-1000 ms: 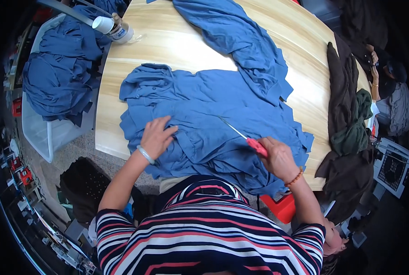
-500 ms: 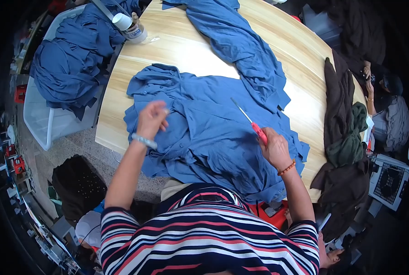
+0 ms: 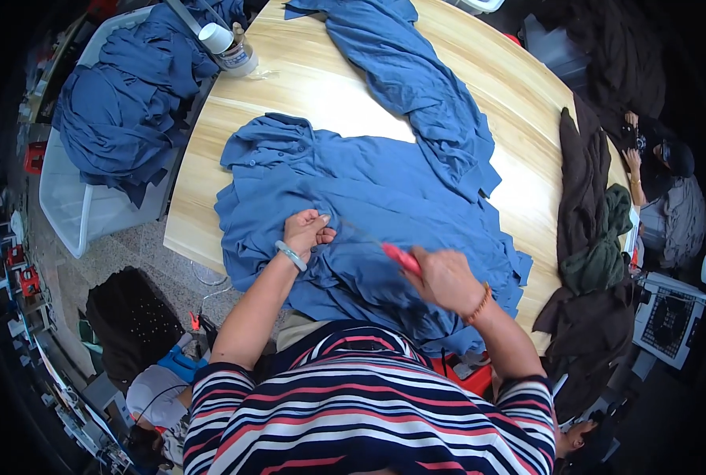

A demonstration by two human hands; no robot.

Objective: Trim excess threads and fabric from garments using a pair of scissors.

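Observation:
A blue garment [image 3: 385, 190] with a buttoned placket lies spread and wrinkled on the table before me. My left hand [image 3: 309, 230], a bracelet at its wrist, pinches at the cloth with thumb and forefinger together. In my right hand [image 3: 448, 279] is a red-handled tool [image 3: 401, 258] with a thin metal shaft. The shaft is blurred and points at my left fingertips, over the garment. Its exact tip cannot be made out.
More blue garments [image 3: 392, 55] trail over the wooden table [image 3: 527, 134]. A bin [image 3: 84, 226] heaped with blue clothes stands left, beside a white-capped bottle [image 3: 238, 59]. Dark clothes [image 3: 578, 182] hang over the right edge; a co-worker [image 3: 669, 158] is beyond.
My left hand has come down and right onto the cloth, its fingers closing. My right hand has swung the red-handled tool left toward it. The garment's front has shifted and flattened.

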